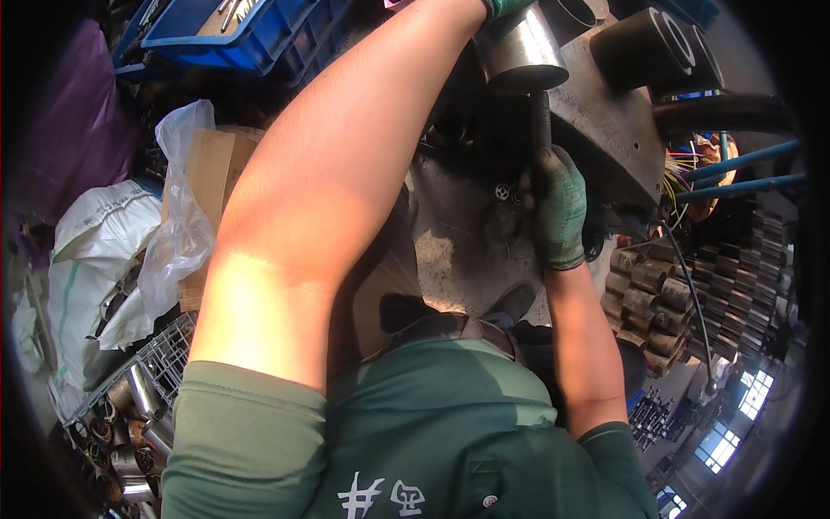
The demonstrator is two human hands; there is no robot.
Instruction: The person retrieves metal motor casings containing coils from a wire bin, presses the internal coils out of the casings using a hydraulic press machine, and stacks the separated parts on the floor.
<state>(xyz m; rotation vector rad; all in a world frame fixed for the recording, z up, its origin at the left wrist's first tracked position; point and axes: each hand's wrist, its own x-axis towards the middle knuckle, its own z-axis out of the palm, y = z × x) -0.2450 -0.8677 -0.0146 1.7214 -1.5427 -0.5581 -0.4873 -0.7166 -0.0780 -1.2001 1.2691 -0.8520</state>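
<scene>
My right hand [560,212], in a green knit glove, is wrapped round a dark rod [541,119]. The rod's far end meets or passes behind the lower rim of a shiny metal cylinder [523,54]; I cannot tell whether it is joined to it. At the top edge, my left hand [503,7], in a matching glove, is beside the cylinder's upper end. Its fingers are mostly cut off by the picture edge, so its grip is hidden. A second metal tube [572,16] lies just behind the cylinder.
Dark thick-walled tubes [644,52] stand on a grey metal plate [605,130] to the right. Blue crates [251,48] are at far left, with a cardboard box [210,169] and white sacks [86,259] nearer. A wire basket of metal tubes [143,389] is at lower left; stacked metal pieces [653,298] are at right.
</scene>
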